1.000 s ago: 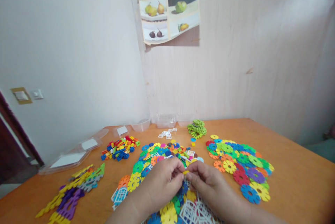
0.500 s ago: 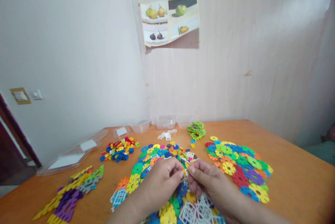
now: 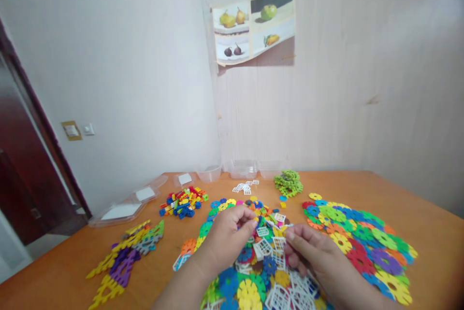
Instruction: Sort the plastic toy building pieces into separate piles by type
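My left hand (image 3: 230,237) is over the mixed pile at the middle of the table, thumb and forefinger pinched together. A small yellow piece (image 3: 255,220) shows at its fingertips. My right hand (image 3: 313,249) is pinched too, to the right and a gap apart from the left. Yellow and white bits lie by its fingertips, and I cannot make out what it grips. Between and below the hands lie white plastic window-grid pieces (image 3: 264,248) on top of colored notched discs (image 3: 249,293).
Notched discs (image 3: 362,235) are heaped at right, with a green stack (image 3: 288,183) behind. Left are small building blocks (image 3: 184,202) and notched triangles and strips (image 3: 123,261). Clear tubs (image 3: 242,169) and lids (image 3: 121,211) line the back and left. White window pieces (image 3: 247,187) lie toward the back.
My hands have moved apart; they were close together over a small yellow piece. More of the white window pieces shows between them. The camera view has turned left.
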The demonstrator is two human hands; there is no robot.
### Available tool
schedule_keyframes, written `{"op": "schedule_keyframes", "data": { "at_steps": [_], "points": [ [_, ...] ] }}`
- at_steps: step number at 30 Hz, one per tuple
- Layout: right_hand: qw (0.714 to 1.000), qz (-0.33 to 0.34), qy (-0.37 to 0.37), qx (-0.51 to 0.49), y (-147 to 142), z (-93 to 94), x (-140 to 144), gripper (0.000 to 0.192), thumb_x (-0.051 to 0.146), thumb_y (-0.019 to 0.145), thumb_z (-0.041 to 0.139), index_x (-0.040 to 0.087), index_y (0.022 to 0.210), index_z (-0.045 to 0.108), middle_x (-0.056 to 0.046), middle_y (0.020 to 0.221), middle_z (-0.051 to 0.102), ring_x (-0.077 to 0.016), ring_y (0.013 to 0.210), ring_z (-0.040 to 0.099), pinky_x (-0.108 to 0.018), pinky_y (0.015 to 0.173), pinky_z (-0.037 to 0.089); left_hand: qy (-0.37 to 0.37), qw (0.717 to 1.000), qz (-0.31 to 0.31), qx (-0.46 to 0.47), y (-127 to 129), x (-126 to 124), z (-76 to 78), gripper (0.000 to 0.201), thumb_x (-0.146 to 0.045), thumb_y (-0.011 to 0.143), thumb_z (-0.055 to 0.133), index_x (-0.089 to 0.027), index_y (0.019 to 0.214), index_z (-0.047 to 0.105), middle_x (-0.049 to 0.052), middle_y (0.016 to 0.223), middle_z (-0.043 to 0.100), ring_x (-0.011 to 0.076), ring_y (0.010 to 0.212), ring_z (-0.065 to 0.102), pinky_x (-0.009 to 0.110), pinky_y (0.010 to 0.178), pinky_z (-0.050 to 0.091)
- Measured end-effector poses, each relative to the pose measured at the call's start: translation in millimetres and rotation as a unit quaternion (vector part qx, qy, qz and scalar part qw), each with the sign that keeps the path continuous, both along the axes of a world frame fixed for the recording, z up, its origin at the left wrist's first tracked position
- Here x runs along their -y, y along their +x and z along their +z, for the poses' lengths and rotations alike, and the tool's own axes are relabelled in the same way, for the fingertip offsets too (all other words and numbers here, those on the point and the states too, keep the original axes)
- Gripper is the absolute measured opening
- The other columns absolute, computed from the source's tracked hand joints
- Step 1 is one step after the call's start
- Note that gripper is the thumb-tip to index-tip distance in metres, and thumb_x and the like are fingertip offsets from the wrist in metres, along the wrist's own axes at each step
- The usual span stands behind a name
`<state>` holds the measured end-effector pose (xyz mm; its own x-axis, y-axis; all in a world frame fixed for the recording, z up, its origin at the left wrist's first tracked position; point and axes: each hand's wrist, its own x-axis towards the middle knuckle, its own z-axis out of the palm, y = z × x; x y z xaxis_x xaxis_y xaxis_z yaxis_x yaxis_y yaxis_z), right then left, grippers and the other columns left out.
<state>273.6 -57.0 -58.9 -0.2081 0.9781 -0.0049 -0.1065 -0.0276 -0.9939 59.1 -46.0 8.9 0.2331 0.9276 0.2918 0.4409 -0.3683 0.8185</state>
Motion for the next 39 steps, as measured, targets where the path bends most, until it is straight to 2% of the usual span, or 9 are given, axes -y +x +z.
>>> {"op": "schedule_keyframes", "data": {
  "at_steps": [5, 10, 14, 17, 23, 27, 32, 35, 39],
  "points": [
    [0.999, -0.032, -0.009, 0.011, 4, -6.1, -4, 0.041, 0.059, 0.087, 0.055, 0.019, 0.079, 0.057, 0.003, 0.057, 0.057, -0.0071, 0.047, 0.039, -0.020, 0.046, 0.026, 0.065, 0.985, 0.156, 0.032, -47, -33, -3.7, 0.022, -0.039, 0.080, 0.062, -0.019, 0.086, 0.071, 0.003, 0.081, 0.071, 0.0180, 0.074, 0.062, 0.026, 0.069, 0.046],
    [0.999, -0.039, 0.004, 0.031, 7, -13.7, -9, 0.041, 0.059, 0.088, 0.053, 0.019, 0.080, 0.057, 0.003, 0.059, 0.055, -0.0085, 0.051, 0.043, -0.020, 0.048, 0.029, 0.187, 0.925, 0.323, -0.071, -108, -57, -11.1, 0.017, -0.034, 0.079, 0.062, -0.022, 0.079, 0.073, 0.007, 0.090, 0.071, 0.0232, 0.093, 0.062, 0.031, 0.086, 0.043],
    [0.987, -0.064, 0.064, 0.136, 11, -13.3, -8, 0.042, 0.060, 0.089, 0.050, 0.020, 0.087, 0.059, 0.003, 0.062, 0.055, -0.0112, 0.056, 0.050, -0.022, 0.052, 0.038, 0.160, 0.853, 0.460, -0.189, -136, -60, -13.2, 0.024, -0.039, 0.083, 0.057, -0.024, 0.090, 0.075, 0.008, 0.098, 0.070, 0.0274, 0.098, 0.060, 0.038, 0.090, 0.041],
    [0.967, -0.075, 0.134, 0.205, 13, -11.0, -6, 0.039, 0.058, 0.090, 0.049, 0.021, 0.095, 0.060, 0.000, 0.074, 0.062, -0.0140, 0.066, 0.057, -0.023, 0.058, 0.044, 0.119, 0.816, 0.512, -0.240, -138, -60, -11.7, 0.028, -0.041, 0.086, 0.053, -0.026, 0.094, 0.076, 0.007, 0.102, 0.070, 0.0285, 0.099, 0.058, 0.040, 0.087, 0.042],
    [0.944, -0.087, 0.196, 0.251, 13, -8.9, -6, 0.036, 0.054, 0.092, 0.046, 0.022, 0.098, 0.061, -0.003, 0.081, 0.067, -0.0171, 0.074, 0.062, -0.024, 0.065, 0.049, 0.127, 0.803, 0.460, -0.357, -139, -72, -2.0, 0.026, -0.038, 0.086, 0.053, -0.032, 0.096, 0.076, 0.005, 0.117, 0.067, 0.0300, 0.114, 0.050, 0.043, 0.094, 0.039],
    [0.941, -0.082, 0.208, 0.254, 12, -6.0, -4, 0.034, 0.052, 0.093, 0.046, 0.022, 0.099, 0.060, -0.002, 0.083, 0.068, -0.0159, 0.075, 0.062, -0.023, 0.066, 0.049, 0.143, 0.789, 0.397, -0.447, -148, -82, 1.4, 0.023, -0.034, 0.084, 0.056, -0.033, 0.093, 0.077, 0.003, 0.132, 0.060, 0.0312, 0.131, 0.037, 0.047, 0.104, 0.030],
    [0.938, -0.073, 0.212, 0.264, 12, -6.9, -3, 0.031, 0.050, 0.093, 0.047, 0.023, 0.097, 0.062, -0.002, 0.082, 0.068, -0.0160, 0.075, 0.061, -0.023, 0.064, 0.048, 0.124, 0.780, 0.342, -0.508, -155, -94, -0.9, 0.020, -0.033, 0.082, 0.059, -0.033, 0.088, 0.078, 0.003, 0.138, 0.056, 0.0345, 0.139, 0.027, 0.052, 0.108, 0.022],
    [0.938, -0.064, 0.213, 0.266, 12, -7.4, -3, 0.031, 0.049, 0.093, 0.047, 0.023, 0.097, 0.061, -0.002, 0.082, 0.067, -0.0160, 0.075, 0.061, -0.023, 0.065, 0.048, 0.119, 0.774, 0.339, -0.521, -156, -101, -3.5, 0.020, -0.033, 0.081, 0.059, -0.032, 0.086, 0.078, 0.004, 0.138, 0.057, 0.0361, 0.140, 0.026, 0.054, 0.108, 0.020],
    [0.937, -0.072, 0.216, 0.264, 11, -6.7, -2, 0.032, 0.050, 0.094, 0.045, 0.022, 0.095, 0.061, -0.003, 0.082, 0.066, -0.0160, 0.074, 0.061, -0.023, 0.065, 0.048, 0.127, 0.770, 0.369, -0.505, -159, -107, -5.6, 0.025, -0.027, 0.080, 0.058, -0.031, 0.096, 0.077, 0.006, 0.138, 0.057, 0.0357, 0.138, 0.030, 0.054, 0.107, 0.024]
  ]
}}
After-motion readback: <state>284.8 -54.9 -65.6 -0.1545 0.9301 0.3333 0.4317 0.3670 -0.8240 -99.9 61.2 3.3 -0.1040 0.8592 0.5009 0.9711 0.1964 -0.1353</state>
